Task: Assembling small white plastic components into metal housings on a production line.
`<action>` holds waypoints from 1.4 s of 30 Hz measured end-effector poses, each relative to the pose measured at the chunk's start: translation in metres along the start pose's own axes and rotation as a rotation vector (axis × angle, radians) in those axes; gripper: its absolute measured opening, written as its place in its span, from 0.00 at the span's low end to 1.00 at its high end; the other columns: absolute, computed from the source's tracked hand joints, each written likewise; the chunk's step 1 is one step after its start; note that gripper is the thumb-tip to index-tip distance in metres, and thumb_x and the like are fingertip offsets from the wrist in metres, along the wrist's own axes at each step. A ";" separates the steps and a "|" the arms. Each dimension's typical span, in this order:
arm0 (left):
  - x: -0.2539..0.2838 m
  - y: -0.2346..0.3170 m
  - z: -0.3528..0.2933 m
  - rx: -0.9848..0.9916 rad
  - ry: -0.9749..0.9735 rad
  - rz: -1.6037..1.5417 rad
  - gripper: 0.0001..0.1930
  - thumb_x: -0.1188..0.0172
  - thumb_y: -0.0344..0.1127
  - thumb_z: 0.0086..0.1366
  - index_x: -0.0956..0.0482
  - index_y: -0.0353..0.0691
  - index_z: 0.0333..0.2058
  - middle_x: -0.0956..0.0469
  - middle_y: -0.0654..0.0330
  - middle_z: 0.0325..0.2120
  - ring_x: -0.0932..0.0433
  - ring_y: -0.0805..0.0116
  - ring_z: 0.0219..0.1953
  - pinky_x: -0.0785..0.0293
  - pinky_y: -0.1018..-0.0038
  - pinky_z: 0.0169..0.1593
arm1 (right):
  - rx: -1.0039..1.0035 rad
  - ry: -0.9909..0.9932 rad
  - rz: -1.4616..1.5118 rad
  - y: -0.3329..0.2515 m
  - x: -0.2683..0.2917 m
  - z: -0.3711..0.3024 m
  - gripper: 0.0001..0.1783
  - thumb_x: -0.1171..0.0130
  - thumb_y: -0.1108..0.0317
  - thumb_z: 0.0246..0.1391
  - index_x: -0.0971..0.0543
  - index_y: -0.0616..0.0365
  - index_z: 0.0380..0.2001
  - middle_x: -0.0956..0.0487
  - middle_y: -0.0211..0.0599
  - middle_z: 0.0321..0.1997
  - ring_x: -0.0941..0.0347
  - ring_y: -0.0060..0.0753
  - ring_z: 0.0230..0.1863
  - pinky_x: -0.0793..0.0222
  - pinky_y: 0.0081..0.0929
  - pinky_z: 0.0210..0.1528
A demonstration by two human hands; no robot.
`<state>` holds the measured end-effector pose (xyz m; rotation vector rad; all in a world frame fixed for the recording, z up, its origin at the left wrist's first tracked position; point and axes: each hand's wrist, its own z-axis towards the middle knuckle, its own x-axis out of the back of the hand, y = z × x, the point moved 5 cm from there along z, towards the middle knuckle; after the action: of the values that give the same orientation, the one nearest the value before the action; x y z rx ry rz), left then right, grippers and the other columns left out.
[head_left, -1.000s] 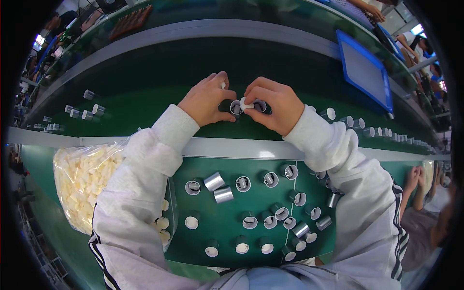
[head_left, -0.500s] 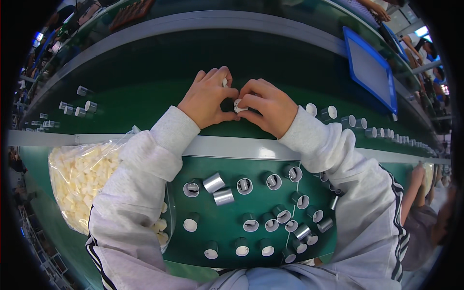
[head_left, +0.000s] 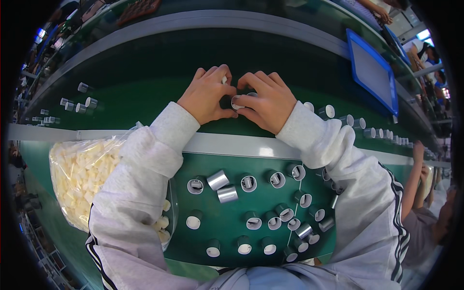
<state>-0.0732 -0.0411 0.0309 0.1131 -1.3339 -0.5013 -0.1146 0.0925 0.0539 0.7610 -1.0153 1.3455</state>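
Observation:
Over the green conveyor belt, my two hands meet at a small silver cylinder [head_left: 237, 102] with a white end. My right hand [head_left: 273, 101] is closed on it with thumb and fingers; another pale rim shows partly behind those fingers. My left hand [head_left: 203, 99] curls round from the other side, its thumb and forefinger at the cylinder's edge. A small white piece [head_left: 224, 79] is tucked between its curled fingers. On the green table nearer me stand several silver cylinders [head_left: 249, 182], some with metal parts inside, others showing white ends. Two silver cylinders [head_left: 218, 180] lie on their sides.
A clear plastic bag [head_left: 82, 179] of cream-white pieces lies at my left. Rows of cylinders stand on the belt at left [head_left: 80, 108] and right [head_left: 359, 123]. A blue-rimmed tray [head_left: 352, 63] is at the far right. Another person's arm [head_left: 411, 186] shows at right.
My right forefinger and upper fingers have lifted and spread a little away from my left hand. The cylinder has shifted slightly between the hands. The person's arm at right has risen.

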 end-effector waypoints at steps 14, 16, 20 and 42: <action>0.007 -0.006 -0.012 0.051 -0.050 0.031 0.16 0.25 0.43 0.44 0.16 0.44 0.31 0.31 0.60 0.38 0.31 0.64 0.46 0.39 0.66 0.46 | -0.039 0.010 -0.040 -0.011 -0.007 0.010 0.08 0.33 0.65 0.45 0.18 0.48 0.31 0.26 0.32 0.46 0.30 0.36 0.48 0.37 0.35 0.47; 0.007 -0.008 -0.015 0.052 -0.046 0.027 0.16 0.25 0.42 0.44 0.16 0.44 0.31 0.31 0.60 0.38 0.31 0.64 0.45 0.39 0.66 0.46 | -0.026 0.003 -0.029 -0.009 -0.010 0.011 0.08 0.33 0.65 0.45 0.18 0.48 0.32 0.26 0.32 0.46 0.30 0.36 0.48 0.37 0.35 0.48; 0.010 -0.006 -0.012 0.057 -0.031 0.054 0.15 0.25 0.42 0.43 0.16 0.45 0.30 0.31 0.60 0.37 0.31 0.64 0.45 0.40 0.66 0.46 | -0.049 -0.043 0.018 -0.005 -0.009 0.007 0.08 0.34 0.63 0.46 0.18 0.46 0.32 0.26 0.33 0.48 0.30 0.38 0.50 0.37 0.37 0.49; 0.012 -0.014 -0.020 0.126 -0.133 0.102 0.17 0.24 0.41 0.43 0.15 0.47 0.33 0.30 0.62 0.38 0.31 0.65 0.47 0.40 0.66 0.48 | -0.128 -0.204 -0.180 -0.007 -0.019 0.031 0.14 0.32 0.55 0.44 0.18 0.42 0.37 0.29 0.36 0.54 0.34 0.43 0.56 0.38 0.47 0.56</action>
<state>-0.0560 -0.0621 0.0315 0.1170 -1.4941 -0.3429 -0.1111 0.0563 0.0501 0.8828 -1.1527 1.0536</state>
